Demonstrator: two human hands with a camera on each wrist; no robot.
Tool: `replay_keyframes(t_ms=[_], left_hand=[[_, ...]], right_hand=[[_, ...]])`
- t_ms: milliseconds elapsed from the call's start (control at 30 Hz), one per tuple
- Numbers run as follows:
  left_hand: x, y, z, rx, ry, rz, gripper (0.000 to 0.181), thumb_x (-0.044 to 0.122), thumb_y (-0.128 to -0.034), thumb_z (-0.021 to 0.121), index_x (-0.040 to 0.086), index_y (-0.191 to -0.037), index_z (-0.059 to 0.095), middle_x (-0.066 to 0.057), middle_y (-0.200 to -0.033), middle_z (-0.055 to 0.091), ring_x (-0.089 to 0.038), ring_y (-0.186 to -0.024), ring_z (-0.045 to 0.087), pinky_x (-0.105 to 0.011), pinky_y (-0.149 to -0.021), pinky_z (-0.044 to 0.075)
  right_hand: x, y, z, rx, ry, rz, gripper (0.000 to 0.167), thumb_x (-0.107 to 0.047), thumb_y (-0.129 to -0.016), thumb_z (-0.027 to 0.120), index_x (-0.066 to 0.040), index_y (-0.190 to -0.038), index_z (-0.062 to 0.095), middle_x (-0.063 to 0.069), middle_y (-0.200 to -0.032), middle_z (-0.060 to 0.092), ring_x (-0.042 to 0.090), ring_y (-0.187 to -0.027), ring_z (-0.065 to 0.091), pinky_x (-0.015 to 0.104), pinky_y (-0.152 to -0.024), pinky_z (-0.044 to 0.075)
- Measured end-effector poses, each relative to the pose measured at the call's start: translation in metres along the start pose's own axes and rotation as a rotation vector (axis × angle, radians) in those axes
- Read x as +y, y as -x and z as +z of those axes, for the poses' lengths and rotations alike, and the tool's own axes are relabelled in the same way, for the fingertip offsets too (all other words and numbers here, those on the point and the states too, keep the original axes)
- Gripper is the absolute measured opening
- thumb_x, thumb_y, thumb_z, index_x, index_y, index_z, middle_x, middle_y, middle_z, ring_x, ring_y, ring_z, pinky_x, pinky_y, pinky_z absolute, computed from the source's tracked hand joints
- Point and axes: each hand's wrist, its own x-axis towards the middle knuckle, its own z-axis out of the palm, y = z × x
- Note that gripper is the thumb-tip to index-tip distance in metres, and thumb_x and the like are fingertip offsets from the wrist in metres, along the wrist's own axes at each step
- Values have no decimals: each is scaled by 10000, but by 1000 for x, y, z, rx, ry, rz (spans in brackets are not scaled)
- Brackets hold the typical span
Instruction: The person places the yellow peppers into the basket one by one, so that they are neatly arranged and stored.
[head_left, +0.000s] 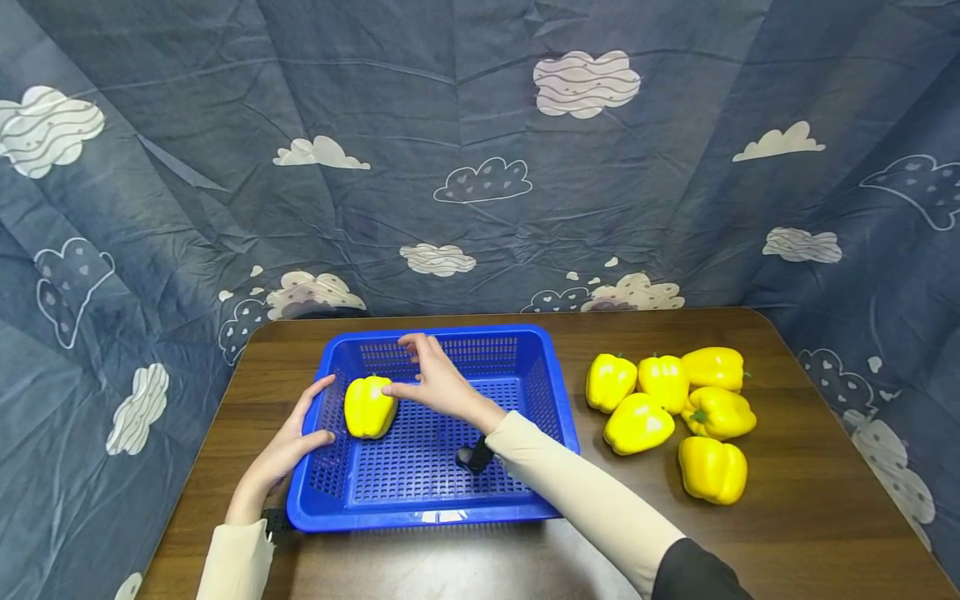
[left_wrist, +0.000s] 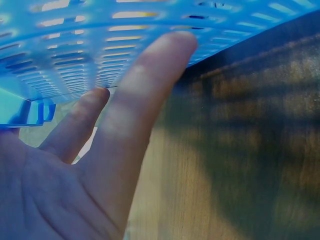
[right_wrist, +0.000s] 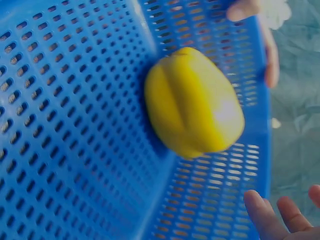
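A yellow bell pepper (head_left: 370,407) sits inside the blue plastic basket (head_left: 442,515), by its left wall. My right hand (head_left: 444,385) is over the basket just right of this pepper, thumb and fingers spread and holding nothing. In the right wrist view a gap shows between the fingers and the bell pepper (right_wrist: 192,102). At the basket's left side is my left hand (head_left: 283,446), its thumb and fingers spread along the rim. The left wrist view shows its fairly straight thumb (left_wrist: 145,95) against the slotted basket wall (left_wrist: 100,35).
Several more yellow bell peppers (head_left: 639,423) lie grouped on the wooden table (head_left: 810,500), right of the basket. Behind the table hangs a blue-grey cloth (head_left: 487,242) with cloud prints.
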Motion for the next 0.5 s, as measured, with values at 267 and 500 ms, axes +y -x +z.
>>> replay_keyframes(t_ms=[267, 500], left_hand=[[-1, 0, 0, -12, 31, 3, 805, -29, -864, 479, 238, -1524, 102, -216, -1545, -15, -586, -1264, 256, -626, -833, 455], [0, 1, 0, -4, 33, -7, 806, -27, -859, 480, 246, -1522, 110, -215, -1542, -4, -583, -1262, 259, -629, -831, 455]], right_hand=[[-3, 13, -31, 46, -106, -33, 659, -227, -833, 747, -44, -1351, 382, 182, -1343, 413, 313, -1184, 470, 390, -918, 482], [-4, 27, -56, 100, -141, -55, 641, -187, -837, 742, -45, -1349, 384, 164, -1317, 452, 328, -1177, 505, 389, -922, 481]])
